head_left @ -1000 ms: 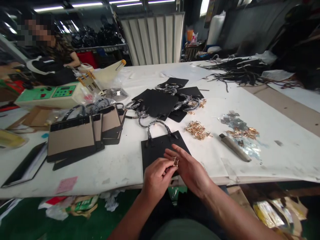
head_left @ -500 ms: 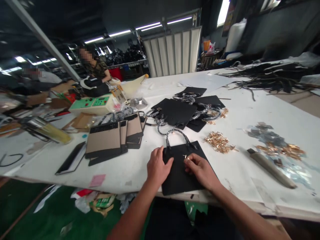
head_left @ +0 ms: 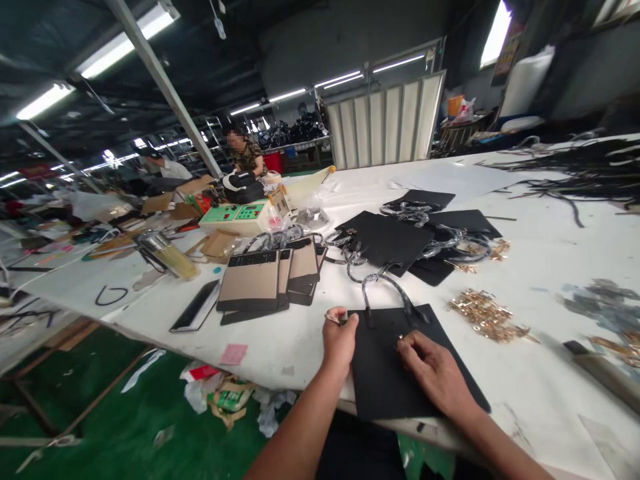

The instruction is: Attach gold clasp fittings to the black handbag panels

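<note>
In front of me a black bag panel (head_left: 400, 380) lies at the table's front edge, its wrapped handle (head_left: 387, 283) arching from the top. My left hand (head_left: 340, 347) is closed at the panel's upper left corner, thumb on the edge and fingers curled, partly hidden. Over the panel's middle, my right hand (head_left: 437, 373) pinches a small gold metal fitting (head_left: 400, 339) against the surface; the fingers hide most of it. A heap of gold metal fittings (head_left: 483, 315) lies right of the panel.
Behind are a pile of black panels with handles (head_left: 395, 240) and a stack of brown-backed panels (head_left: 250, 280). A notebook (head_left: 195, 307), a flask (head_left: 167, 253) and a green-topped machine (head_left: 235, 217) stand left. Farther back sits a person (head_left: 245, 157). Black strips (head_left: 590, 173) lie right.
My view has swung left. My left hand has gone from fingers extended to curled at the panel's corner. My right hand has brought the fitting down to the panel.
</note>
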The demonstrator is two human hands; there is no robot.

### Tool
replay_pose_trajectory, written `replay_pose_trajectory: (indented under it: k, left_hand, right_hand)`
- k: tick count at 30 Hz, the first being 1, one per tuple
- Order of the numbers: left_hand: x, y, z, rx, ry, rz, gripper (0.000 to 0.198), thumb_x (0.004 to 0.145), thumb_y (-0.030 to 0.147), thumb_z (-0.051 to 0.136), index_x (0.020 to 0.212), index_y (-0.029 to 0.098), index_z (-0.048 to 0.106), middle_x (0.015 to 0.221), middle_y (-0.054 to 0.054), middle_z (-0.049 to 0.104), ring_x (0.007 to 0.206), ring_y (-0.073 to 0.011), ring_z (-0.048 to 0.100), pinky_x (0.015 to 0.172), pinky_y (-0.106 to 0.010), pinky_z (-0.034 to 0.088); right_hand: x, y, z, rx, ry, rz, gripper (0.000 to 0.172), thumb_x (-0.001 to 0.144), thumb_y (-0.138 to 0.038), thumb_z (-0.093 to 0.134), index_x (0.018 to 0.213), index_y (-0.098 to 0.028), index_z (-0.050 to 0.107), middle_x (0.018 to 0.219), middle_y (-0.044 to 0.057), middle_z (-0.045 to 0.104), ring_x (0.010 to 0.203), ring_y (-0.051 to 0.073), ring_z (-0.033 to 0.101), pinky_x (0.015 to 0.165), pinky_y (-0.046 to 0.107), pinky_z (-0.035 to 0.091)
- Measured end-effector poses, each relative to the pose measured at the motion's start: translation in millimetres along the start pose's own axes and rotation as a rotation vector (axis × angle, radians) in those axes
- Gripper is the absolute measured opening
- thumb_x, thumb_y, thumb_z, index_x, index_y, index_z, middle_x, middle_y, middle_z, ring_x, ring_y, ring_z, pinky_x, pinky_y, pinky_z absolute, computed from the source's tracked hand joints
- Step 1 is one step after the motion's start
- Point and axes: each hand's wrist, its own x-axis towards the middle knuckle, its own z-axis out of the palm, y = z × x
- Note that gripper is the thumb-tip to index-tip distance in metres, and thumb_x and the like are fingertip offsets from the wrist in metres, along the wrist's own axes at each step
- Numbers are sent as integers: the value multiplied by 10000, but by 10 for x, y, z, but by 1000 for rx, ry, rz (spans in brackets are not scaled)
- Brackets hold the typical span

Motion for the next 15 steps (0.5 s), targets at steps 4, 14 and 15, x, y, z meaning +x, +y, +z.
replay_pose_trajectory:
  k: [4,14,15]
  left_hand:
    - [8,24,-143,-346,-145,-401,389,791,364,769,1075,136,632,915,-94,714,752,-214,703,623,-315,576]
    - [-30,47,-295,-470,-274,-461,450,698,362,861,1038,103,719,790,-83,740,628,-197,681,515,-286,548]
    - [-39,48,-285,-478,-259,-462,459,697,353,862,1051,99,719,780,-84,742,623,-200,682,509,-285,545]
  right_hand:
    - [20,-6,-9,15,-8,-16,389,1001,-542,501,786,-224,562,705,-5,589,695,186,558,666,296,413]
    - [335,-201,134,-96,-189,-161,333,1036,-499,451,872,-235,570,770,-6,614,704,174,579,659,280,399]
    - [368,-221,159,-136,-195,-190,317,1038,-484,449,880,-235,567,777,-4,614,714,176,582,662,281,393]
